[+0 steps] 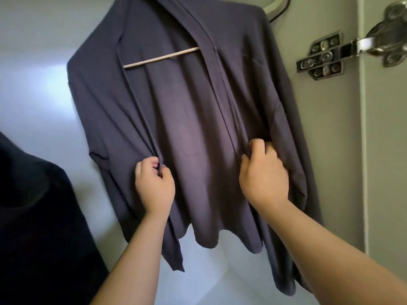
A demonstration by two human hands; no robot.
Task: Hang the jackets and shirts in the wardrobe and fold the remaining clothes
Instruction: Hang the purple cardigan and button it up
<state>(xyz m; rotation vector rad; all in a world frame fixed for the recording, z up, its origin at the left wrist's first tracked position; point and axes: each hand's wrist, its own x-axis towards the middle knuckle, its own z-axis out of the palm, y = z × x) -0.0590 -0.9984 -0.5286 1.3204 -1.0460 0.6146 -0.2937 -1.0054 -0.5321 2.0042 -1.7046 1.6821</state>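
- both hands already on the jacket [176, 119], which hangs lengthwise from its hanger [160, 57], straight ahead
- left hand [154, 186] pinches the left front edge, right hand [263, 175] bunches the right edge, 2 grips level, neither nearer

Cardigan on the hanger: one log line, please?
cardigan: on hanger | left hand: pinches front edge | right hand: grips other front edge

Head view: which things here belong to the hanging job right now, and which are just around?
In the job: slate-purple open-front jacket, on the pale wooden hanger; left hand and right hand, each gripping a front edge.
Just around: dark navy garment at left; silver metal door hinge at right.
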